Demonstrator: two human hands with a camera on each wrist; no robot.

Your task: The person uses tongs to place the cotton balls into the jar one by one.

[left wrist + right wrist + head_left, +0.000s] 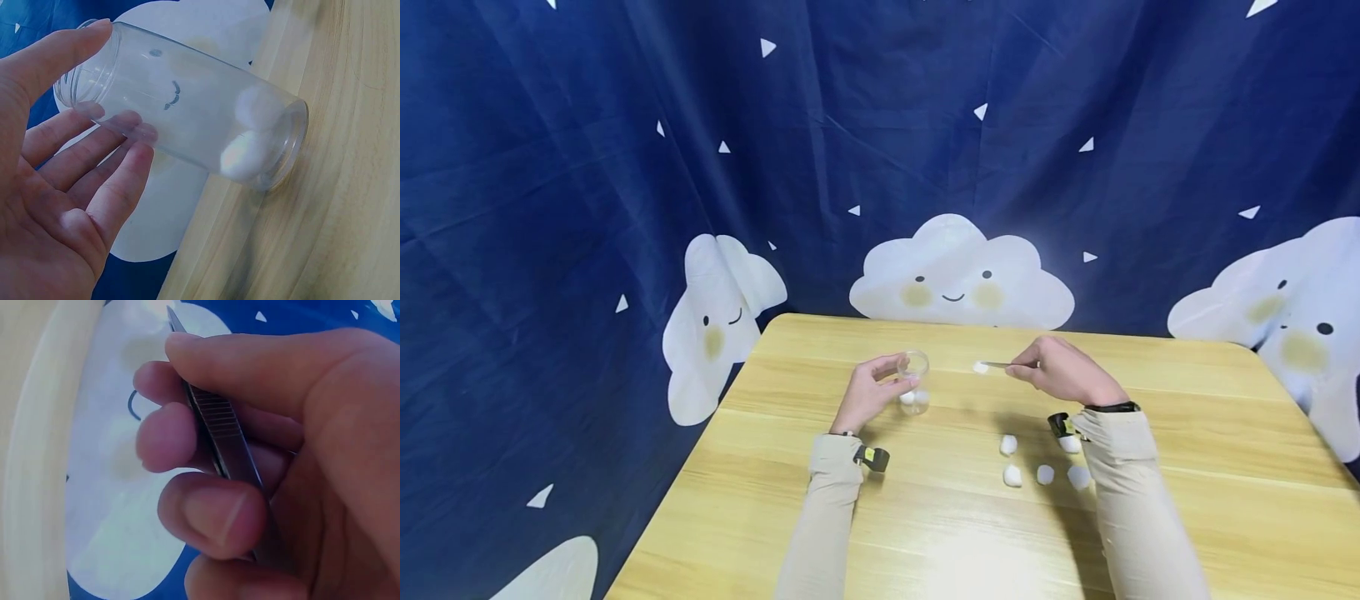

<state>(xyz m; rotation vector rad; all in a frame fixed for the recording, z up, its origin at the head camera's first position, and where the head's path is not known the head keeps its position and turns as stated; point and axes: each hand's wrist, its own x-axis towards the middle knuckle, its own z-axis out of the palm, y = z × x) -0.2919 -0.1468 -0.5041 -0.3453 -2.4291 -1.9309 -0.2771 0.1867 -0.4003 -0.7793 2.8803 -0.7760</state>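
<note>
My left hand [868,392] holds a clear plastic jar [187,103] near its open mouth, thumb on one side and fingers on the other. Two white cotton balls [245,155] lie at the jar's bottom, and its base is at the tabletop. In my right hand [1063,368] is a pair of metal tweezers [228,434], pinched between thumb and fingers along the ridged grip. At the tweezers' tip in the head view is a white cotton ball [981,367], to the right of the jar's mouth. The tip is partly lost against the white backdrop in the right wrist view.
Several loose cotton balls [1045,474] lie on the wooden table [760,500], nearer me and below the right forearm. One sits partly behind the black right wrist camera [1060,424]. A dark blue curtain [880,125] with cloud prints hangs behind the table's far edge.
</note>
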